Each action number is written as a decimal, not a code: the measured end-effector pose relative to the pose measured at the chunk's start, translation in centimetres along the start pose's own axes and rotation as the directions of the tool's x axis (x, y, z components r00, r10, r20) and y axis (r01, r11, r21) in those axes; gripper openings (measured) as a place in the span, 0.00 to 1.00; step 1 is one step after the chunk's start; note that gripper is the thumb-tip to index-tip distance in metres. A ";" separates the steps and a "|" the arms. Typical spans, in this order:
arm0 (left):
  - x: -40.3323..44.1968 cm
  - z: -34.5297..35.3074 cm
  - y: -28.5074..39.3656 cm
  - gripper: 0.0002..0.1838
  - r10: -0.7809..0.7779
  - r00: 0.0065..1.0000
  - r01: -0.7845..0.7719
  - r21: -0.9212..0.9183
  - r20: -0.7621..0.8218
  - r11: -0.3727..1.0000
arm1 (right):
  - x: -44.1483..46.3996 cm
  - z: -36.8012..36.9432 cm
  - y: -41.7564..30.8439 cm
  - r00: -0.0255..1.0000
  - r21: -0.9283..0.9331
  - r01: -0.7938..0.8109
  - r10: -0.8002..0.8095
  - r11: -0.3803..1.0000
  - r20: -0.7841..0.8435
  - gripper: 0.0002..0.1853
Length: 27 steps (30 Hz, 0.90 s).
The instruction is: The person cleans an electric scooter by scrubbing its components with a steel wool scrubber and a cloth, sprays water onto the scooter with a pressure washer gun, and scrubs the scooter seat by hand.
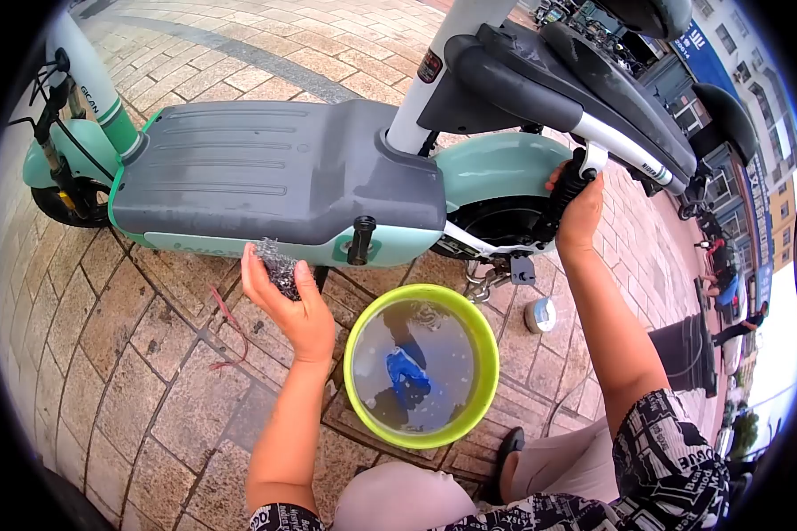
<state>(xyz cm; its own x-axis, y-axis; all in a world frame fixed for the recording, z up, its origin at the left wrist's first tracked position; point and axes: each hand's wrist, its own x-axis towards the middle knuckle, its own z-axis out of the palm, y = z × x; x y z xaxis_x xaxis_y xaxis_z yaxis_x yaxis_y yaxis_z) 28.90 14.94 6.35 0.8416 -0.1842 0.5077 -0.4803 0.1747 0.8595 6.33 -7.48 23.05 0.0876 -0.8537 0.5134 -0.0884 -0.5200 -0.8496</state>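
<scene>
In the head view, my left hand (292, 314) is closed round a tangled steel wool scourer (277, 268), just beside the lower side panel of a mint-green and grey electric scooter (266, 168). Whether the scourer touches the panel I cannot tell. My right hand (582, 212) wraps round the black rear shock absorber (565, 205), by the back wheel and its green mudguard (496, 165). Below the scooter, a yellow-green basin (491, 363) of murky water stands between my arms. A crumpled blue cloth or packet (407, 372) lies in the water.
A small round tin (539, 315) stands right of the basin, near the scooter's pedal (522, 270). A reddish string (231, 329) lies on the paving at left. My knees and a shoe (507, 451) are close in front. People and parked scooters are far right.
</scene>
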 end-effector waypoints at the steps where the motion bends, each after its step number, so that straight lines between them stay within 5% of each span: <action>1: 1.5 0.4 0.4 0.27 -0.009 0.997 -0.002 -0.144 -0.071 0.990 | -0.2 -0.1 0.2 1.000 0.002 -0.006 0.006 1.000 -0.003 0.24; 4: 7.6 1.3 4.0 0.21 0.159 0.985 -0.162 0.032 0.061 0.986 | 0.0 -0.3 -0.1 0.999 -0.045 -0.014 0.015 0.999 0.031 0.24; 5: 9.1 2.5 4.5 0.17 0.243 0.968 -0.239 -0.061 0.061 0.969 | 0.0 -0.3 -0.1 1.000 -0.058 0.000 0.002 0.998 0.030 0.24; 7: 10.3 3.9 6.5 0.15 0.407 0.843 -0.301 -0.319 0.352 0.899 | 0.0 -0.2 -0.2 1.000 -0.038 0.011 -0.010 0.999 0.029 0.24; 10: 9.7 6.7 8.7 0.13 0.234 0.730 0.036 -0.378 0.642 0.925 | -0.1 0.0 -0.3 1.000 -0.038 -0.001 0.000 0.999 -0.004 0.28; 15: 13.7 10.6 9.5 0.14 0.122 0.951 -0.026 -0.318 0.285 0.948 | -0.2 0.0 0.1 1.000 0.021 -0.004 0.004 1.000 -0.021 0.28; 19: 11.8 14.6 9.9 0.15 0.347 0.923 -0.264 -0.380 0.167 0.886 | -0.1 -0.2 0.2 1.000 -0.002 0.010 -0.010 1.000 -0.001 0.28; 20: 10.0 15.3 9.0 0.19 0.383 0.914 -0.353 -0.205 0.132 0.913 | -0.2 -0.3 0.2 1.000 0.006 0.014 -0.014 1.000 0.020 0.27; 23: 9.0 14.6 7.7 0.19 0.179 0.949 -0.207 0.086 0.261 0.974 | -0.1 -0.3 0.0 1.000 -0.004 0.000 0.000 1.000 0.016 0.27; 27: 11.6 14.6 10.8 0.21 0.031 0.929 -0.067 0.086 0.368 0.994 | -0.2 -0.6 -0.5 0.999 -0.130 0.017 -0.011 0.991 0.050 0.27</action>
<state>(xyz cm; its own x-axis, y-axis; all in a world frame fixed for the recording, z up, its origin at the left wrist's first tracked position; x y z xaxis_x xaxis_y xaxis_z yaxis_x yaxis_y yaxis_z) 29.87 0.62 22.37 0.6762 -0.5221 0.5198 -0.5548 0.1033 0.8255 5.73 -7.07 23.44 0.1384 -0.8454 0.5159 -0.2152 -0.5342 -0.8175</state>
